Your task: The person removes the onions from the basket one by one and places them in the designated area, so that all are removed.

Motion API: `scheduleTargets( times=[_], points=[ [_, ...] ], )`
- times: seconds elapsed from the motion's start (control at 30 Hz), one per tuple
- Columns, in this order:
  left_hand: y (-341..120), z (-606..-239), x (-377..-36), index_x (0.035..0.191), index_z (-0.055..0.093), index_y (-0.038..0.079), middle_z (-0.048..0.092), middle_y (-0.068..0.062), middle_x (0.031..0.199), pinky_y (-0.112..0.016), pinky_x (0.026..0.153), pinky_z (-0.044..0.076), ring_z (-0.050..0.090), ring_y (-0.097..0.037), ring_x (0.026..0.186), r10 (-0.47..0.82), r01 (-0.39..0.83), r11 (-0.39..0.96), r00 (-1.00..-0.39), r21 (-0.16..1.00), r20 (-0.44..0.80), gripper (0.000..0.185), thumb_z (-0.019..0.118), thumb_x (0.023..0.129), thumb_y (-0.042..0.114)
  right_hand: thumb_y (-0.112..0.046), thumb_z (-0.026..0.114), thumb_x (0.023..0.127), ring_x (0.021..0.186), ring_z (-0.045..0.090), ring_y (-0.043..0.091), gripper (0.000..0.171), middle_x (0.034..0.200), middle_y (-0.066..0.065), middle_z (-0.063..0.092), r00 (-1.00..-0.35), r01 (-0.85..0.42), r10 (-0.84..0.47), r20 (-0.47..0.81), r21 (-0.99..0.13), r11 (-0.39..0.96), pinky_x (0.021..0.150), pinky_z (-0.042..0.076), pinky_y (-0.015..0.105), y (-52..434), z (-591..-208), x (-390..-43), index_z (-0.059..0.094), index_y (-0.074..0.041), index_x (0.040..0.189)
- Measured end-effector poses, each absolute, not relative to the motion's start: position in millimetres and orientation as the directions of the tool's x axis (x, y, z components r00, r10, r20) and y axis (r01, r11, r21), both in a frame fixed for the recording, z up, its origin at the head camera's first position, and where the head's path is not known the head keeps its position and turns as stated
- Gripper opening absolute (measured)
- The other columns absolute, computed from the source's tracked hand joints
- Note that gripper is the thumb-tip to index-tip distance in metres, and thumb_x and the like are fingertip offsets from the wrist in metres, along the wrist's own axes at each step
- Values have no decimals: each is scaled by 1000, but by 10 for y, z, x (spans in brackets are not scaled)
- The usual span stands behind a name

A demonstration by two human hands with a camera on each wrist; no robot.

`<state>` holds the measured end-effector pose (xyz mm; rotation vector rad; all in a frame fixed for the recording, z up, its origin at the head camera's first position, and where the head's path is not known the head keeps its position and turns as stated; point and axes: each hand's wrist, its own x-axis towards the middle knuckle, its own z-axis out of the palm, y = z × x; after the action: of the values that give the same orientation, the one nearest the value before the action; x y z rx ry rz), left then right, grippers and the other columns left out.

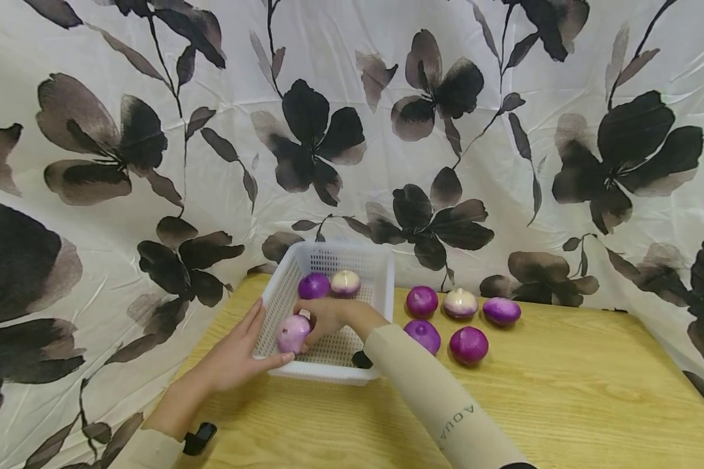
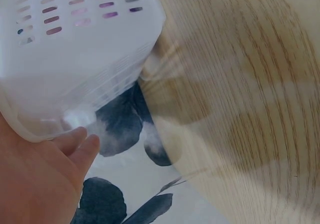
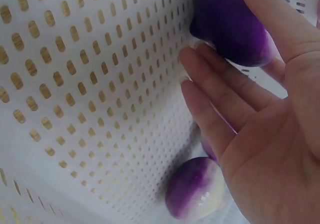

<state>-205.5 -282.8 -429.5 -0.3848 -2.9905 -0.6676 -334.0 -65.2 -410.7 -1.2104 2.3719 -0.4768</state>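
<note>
In the head view, my right hand [image 1: 327, 320] reaches into a white perforated plastic basket [image 1: 387, 273] and holds a light purple onion [image 1: 291, 335] by the near left corner. The right wrist view shows this onion [image 3: 230, 24] between the thumb and the fingers, beside the basket wall [image 3: 100, 84]. Deeper in the basket lie a dark purple onion [image 1: 313, 286] and a white-and-purple onion [image 1: 345, 283]. My left hand [image 1: 237, 348] rests against the basket's left side, fingers straight, thumb across the near rim. The left wrist view has its fingertips [image 2: 89, 145] at the rim.
Right of the basket, several onions stand on the wooden table [image 1: 563, 378], among them a white-topped onion [image 1: 460, 303] and a purple onion [image 1: 469, 345]. My right sleeve [image 1: 440, 397] passes close by them. A floral curtain [image 1: 340, 58] hangs behind the table.
</note>
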Motion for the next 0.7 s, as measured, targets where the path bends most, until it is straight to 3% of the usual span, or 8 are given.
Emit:
scheduleTargets(
  times=[0.23, 0.43, 0.7],
  points=[
    [-2826, -4295, -2051, 162, 9, -2, 1, -18, 171, -69, 114, 30, 25, -52, 148, 227, 254, 877, -967, 407, 114, 122, 61, 86, 77, -37, 88, 80, 114, 60, 11, 66, 127, 1, 64, -552, -695, -815, -176, -442, 567, 98, 49, 24, -643, -4107, -3337, 57, -16, 134],
    [-2825, -4299, -2048, 162, 11, -4, 1, -18, 171, -68, 115, 30, 24, -52, 149, 226, 253, 877, -967, 408, 113, 122, 61, 86, 77, -36, 90, 78, 110, 62, 10, 67, 121, 0, 66, -551, -731, -824, -128, -402, 551, 97, 50, 23, -633, -4052, -3342, 60, -11, 132],
    [-2824, -4303, -2058, 162, 9, -3, -1, -18, 171, -67, 116, 28, 22, -51, 150, 231, 253, 878, -967, 407, 103, 122, 60, 86, 77, -34, 89, 81, 109, 61, 12, 67, 123, 3, 66, -548, -751, -835, -39, -416, 513, 94, 50, 21, -554, -3716, -3313, 59, -7, 135]
  ],
)
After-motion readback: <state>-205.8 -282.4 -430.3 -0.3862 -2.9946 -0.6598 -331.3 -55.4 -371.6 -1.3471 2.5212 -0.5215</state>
